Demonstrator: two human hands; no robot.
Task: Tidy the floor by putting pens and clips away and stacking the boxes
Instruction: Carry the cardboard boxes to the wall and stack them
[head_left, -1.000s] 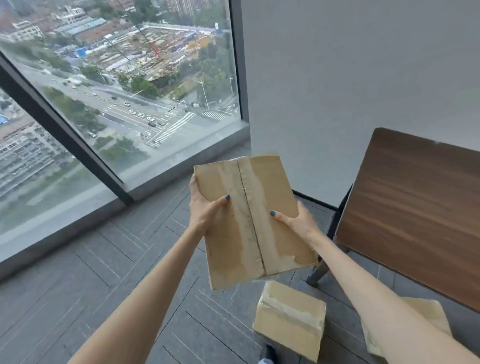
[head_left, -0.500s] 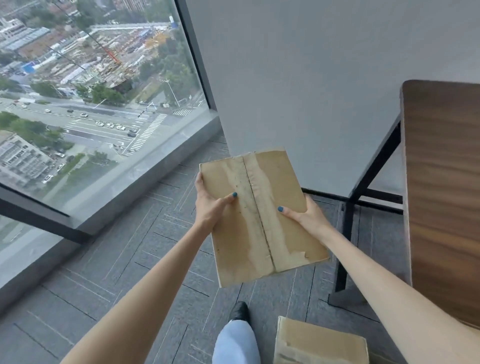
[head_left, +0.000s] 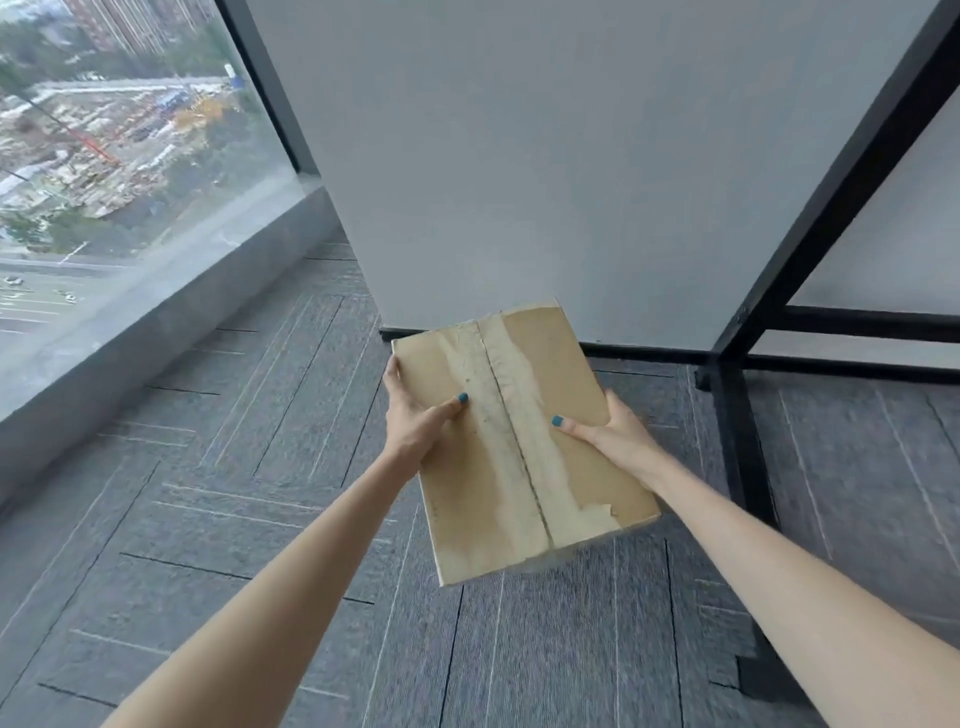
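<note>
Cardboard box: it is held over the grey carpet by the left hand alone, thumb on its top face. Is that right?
Not quite. The head view shows both hands holding the cardboard box over the grey carpet. The left hand and right hand grip opposite sides, each with its thumb on the top face.

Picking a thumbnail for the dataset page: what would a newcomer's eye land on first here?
First, the flat cardboard box at centre, held above the grey carpet by the left hand and the right hand on its side edges, thumbs on top beside the worn seam. Next, the big window at upper left, looking down on a city, and the black metal frame at right against the pale wall.
</note>
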